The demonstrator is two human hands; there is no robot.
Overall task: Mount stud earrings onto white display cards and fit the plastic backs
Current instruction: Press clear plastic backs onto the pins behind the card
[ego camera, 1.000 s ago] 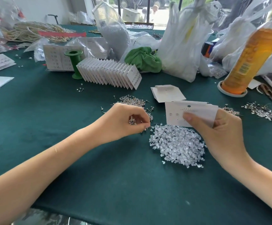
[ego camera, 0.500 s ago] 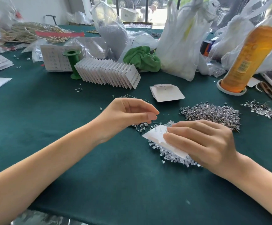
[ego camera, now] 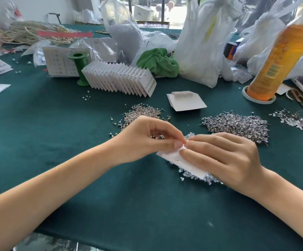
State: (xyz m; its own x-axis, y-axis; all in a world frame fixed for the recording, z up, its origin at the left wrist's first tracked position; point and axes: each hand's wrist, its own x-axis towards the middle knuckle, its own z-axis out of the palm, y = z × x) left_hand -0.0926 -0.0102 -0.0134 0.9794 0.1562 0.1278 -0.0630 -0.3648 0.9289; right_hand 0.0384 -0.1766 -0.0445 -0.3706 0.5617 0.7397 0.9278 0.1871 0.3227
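My right hand point(ego camera: 225, 156) holds a white display card point(ego camera: 181, 163) face down over the heap of clear plastic backs point(ego camera: 197, 177). My left hand point(ego camera: 147, 140) pinches something tiny at the card's upper edge, thumb and forefinger meeting my right fingertips; what it pinches is too small to tell. A thin post shows on the card's back. One pile of stud earrings point(ego camera: 141, 113) lies behind my left hand. A larger silvery pile point(ego camera: 237, 125) lies beyond my right hand.
A fanned row of filled cards point(ego camera: 121, 77) stands at the back beside a green spool point(ego camera: 80, 67). Blank cards point(ego camera: 186, 101) lie mid-table. An orange bottle point(ego camera: 281, 60), plastic bags point(ego camera: 199, 44), a green cloth point(ego camera: 158, 62) and a small stud pile point(ego camera: 291, 119) crowd the far right.
My right hand turned the card face down onto the plastic backs. My left hand left the stud pile and moved right to meet the card's edge.
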